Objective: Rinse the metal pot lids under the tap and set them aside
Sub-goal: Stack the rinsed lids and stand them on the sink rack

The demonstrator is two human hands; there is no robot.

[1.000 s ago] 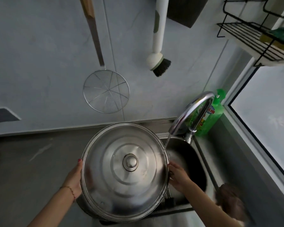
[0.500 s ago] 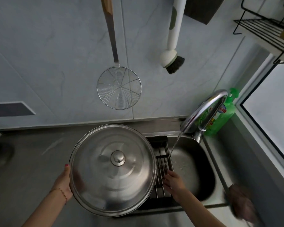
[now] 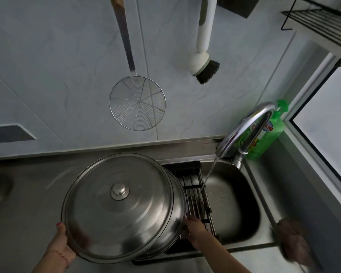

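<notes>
A large round metal lid with a centre knob is held level over the counter, left of the sink. My left hand grips its near-left rim, thumb on top. A second metal lid shows under it on the right. My right hand holds that lower lid's rim, with its fingertips hidden beneath. The tap runs a thin stream down onto the rack, to the right of both lids.
A green soap bottle stands behind the tap. A wire skimmer and a dish brush hang on the wall. A black wire shelf is at upper right, and a brown scourer on the sink's right edge. Steel counter extends left.
The lid has moved left, away from the stream. My right hand let go of its rim, touched the rack, and now holds the lower lid's rim.
</notes>
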